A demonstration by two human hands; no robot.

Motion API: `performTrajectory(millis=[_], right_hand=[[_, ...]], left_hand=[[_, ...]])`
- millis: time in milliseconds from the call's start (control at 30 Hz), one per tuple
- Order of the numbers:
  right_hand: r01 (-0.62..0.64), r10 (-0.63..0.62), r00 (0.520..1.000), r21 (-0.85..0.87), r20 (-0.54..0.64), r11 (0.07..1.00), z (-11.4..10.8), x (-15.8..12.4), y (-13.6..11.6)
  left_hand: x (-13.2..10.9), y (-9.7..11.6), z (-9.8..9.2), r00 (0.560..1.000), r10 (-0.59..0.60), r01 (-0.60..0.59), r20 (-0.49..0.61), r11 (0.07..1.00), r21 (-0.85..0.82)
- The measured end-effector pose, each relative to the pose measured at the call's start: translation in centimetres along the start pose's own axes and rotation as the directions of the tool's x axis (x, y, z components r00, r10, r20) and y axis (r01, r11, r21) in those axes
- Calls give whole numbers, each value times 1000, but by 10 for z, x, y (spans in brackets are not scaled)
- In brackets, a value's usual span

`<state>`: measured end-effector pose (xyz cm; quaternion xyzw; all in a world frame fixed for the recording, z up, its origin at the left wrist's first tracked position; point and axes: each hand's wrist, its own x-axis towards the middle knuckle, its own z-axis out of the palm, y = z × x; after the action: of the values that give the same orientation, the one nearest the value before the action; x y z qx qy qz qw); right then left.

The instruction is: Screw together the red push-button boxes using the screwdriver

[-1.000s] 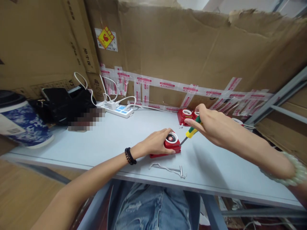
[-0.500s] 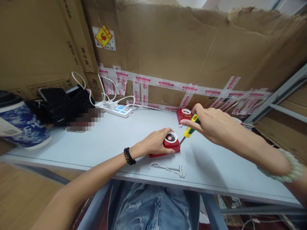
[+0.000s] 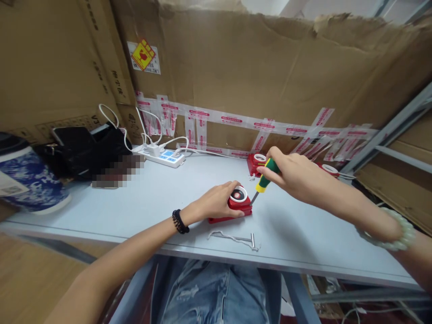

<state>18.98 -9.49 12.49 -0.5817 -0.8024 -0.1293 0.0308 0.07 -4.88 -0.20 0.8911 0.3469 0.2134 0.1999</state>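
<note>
on the pale table (image 3: 162,193), the left hand (image 3: 218,200) clasps and the right hand (image 3: 292,173) grips: respectively, a red box (image 3: 246,207), ringed face up, long axis roughly nine-to-three, and a screwdriver (image 3: 263,182), slanting one-to-seven, tip at the box's three-o'clock end.

Soft light, seemingly from above, leaves the cardboard (image 3: 236,63) rather dim and the pale tabletop (image 3: 162,193) brighter, with a diffuse shadow (image 3: 292,231) below the right hand (image 3: 292,173). The wide lens stretches the cup (image 3: 33,180) at left (slightly blurred, too); a pixelated patch (image 3: 118,172) hides detail nearby.
</note>
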Motion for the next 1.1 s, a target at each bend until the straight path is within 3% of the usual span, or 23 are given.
performTrajectory(millis=[133, 267, 467, 633, 800, 967, 1100], right_hand=[[95, -108, 992, 179, 60, 979, -4, -1, 2], [6, -8, 1000, 90, 21, 996, -5, -2, 1], [80, -94, 994, 236, 47, 968, -9, -3, -1], [47, -46, 999, 184, -11, 982, -3, -3, -1], [96, -107, 994, 264, 25, 960, -4, -2, -1], [-22, 22, 1000, 96, -6, 995, -2, 1, -2], [26, -32, 999, 194, 30, 981, -6, -1, -2]], left_hand=[[0, 0, 0, 1000, -1, 1, 10, 1000, 10], [0, -1, 0, 1000, 1, -1, 8, 1000, 18], [0, -1, 0, 1000, 6, -6, 8, 1000, 12], [0, -1, 0, 1000, -8, 7, 6, 1000, 29], [0, 1, -1, 1000, -2, 1, 17, 999, 33], [0, 0, -1, 1000, 0, 0, 9, 999, 37], [0, -1, 0, 1000, -9, 9, 10, 1000, 27]])
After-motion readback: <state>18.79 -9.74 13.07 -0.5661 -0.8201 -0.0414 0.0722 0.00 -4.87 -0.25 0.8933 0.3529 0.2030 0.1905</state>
